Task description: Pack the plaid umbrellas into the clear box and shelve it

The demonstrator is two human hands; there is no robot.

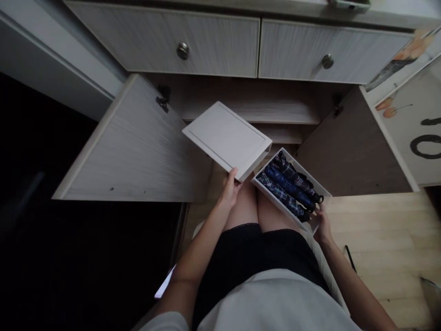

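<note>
A cabinet (144, 147) stands open with both doors swung wide. The left hand (230, 187) grips the near edge of a white lid (225, 138), lifted clear. A white box (312, 184) of folded umbrellas (287, 184) rests on the knees, its near corner grasped by the right hand (322, 226).
</note>
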